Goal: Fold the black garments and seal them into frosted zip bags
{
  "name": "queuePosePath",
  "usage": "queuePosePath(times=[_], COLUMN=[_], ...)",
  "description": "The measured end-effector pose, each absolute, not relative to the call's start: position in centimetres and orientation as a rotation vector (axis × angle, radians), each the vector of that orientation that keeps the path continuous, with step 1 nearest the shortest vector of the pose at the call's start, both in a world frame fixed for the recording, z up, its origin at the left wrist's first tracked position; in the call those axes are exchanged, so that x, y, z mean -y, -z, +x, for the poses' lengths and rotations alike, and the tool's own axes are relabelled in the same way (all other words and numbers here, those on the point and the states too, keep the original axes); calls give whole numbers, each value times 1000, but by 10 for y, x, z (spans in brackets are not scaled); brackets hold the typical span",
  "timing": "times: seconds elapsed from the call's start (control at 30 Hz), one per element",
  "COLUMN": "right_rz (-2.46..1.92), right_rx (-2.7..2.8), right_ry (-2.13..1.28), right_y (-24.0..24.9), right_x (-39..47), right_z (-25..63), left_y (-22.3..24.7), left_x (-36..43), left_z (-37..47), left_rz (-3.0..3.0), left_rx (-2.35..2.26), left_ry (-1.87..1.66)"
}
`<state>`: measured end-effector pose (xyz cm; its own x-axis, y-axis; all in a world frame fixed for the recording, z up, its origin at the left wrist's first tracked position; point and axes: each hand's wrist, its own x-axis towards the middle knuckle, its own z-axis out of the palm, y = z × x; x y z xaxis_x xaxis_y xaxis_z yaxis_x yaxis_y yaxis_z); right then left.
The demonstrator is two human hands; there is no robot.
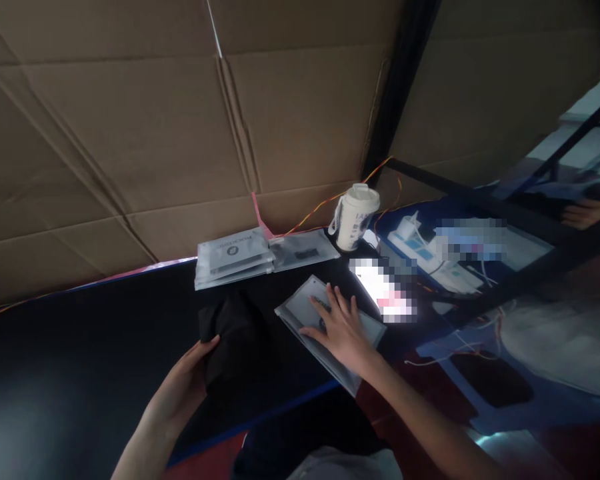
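My left hand [193, 370] is closed round the left edge of a folded black cloth item [237, 340], thumb on top, just over the black tabletop [80, 347]. What exactly the dark item is cannot be made out. Fingers spread, my right hand [343, 330] lies flat on a frosted zip bag [300, 300] with a dark printed logo, near the table's front edge. Behind them rest a stack of similar frosted bags [235, 253] and one more flat bag [305, 252] holding something small and dark.
A lidded white cup [357, 217] stands at the back, beside a lit, blurred-out screen [383, 290]. Power strips [430, 260] with cables lie to the right. Cardboard [130, 133] walls the back; a dark metal frame [397, 87] rises there. Another person's hand [593, 212] shows far right, near a blue stool [505, 393].
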<state>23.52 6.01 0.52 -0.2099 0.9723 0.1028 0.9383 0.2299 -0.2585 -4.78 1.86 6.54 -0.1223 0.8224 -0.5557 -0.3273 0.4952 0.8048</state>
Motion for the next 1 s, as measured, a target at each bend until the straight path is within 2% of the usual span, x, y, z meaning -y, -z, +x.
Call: queuePosePath(times=[0.13,0.27,0.37,0.47,0.63,0.83,1.0], right_rz=[-2020,-2135,-2093,-1933,-1828,-1883,-1871], right_rx=[2075,1961,1992,2121,2188,2156,2144], right_ry=[-164,-39,124,190,142,-5,-18], right_y=[-1,0,3,6,7,16,17], right_x=[-53,-50,-54,-63,-85,-98,-100], right_z=[226,219,222,230,237,236,238], left_y=[-68,-57,-37,-24,-37,-34,-26], left_x=[-28,-39,-44,-41,-23,-7,-11], left_z=[-42,-24,-16,-15,-3,29,44], left_rz=[208,289,654,1291,2088,2522,2447], left_rx=[-1327,-1279,-1367,-1640,-1969,-1821,-1896], left_ry=[-1013,-934,-933,-1054,-1036,-697,-674])
